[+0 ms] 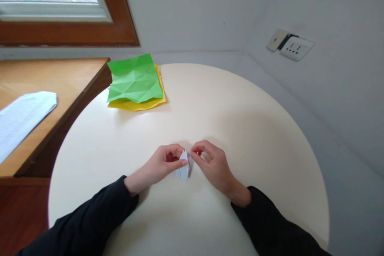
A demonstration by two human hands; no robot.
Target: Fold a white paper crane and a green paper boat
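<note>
Head view: left hand (168, 159) pinches folded paper (183, 172), right hand (213, 165) pinching its right edge.

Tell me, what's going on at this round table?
A person in dark sleeves has a small, folded white paper in the left-hand grip. The right-hand grip is right beside the paper's upper edge; whether it is pinching that edge is hard to tell. Farther back on the round table, a creased green sheet lies on top of a yellow sheet.
</note>
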